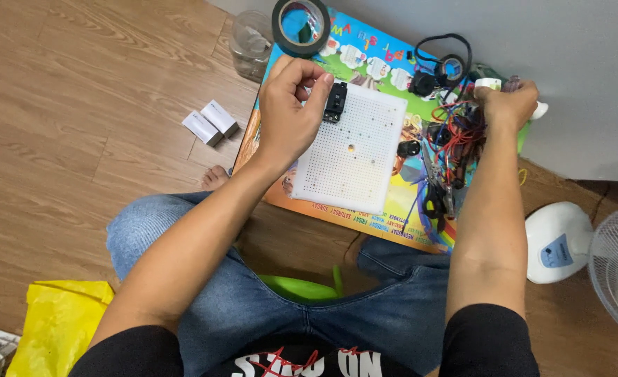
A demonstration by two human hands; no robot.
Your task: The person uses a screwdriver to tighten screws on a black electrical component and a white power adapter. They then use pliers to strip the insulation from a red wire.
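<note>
- Placement work is in hand, by the look of it: your left hand pinches a small black part between thumb and fingertips at the top left corner of the white board.
- Part sits tilted, touching the board's edge, just right of your thumb; whether it is seated in the holes cannot be told.
- Your right hand is closed around a white-tipped tool, well apart from the board, above the tangle of red wires.
- Judging from this, your next move calls for squaring the part to the hole grid and pressing it straight down.
- Tape roll lies just beyond your left hand, clear of it.
</note>
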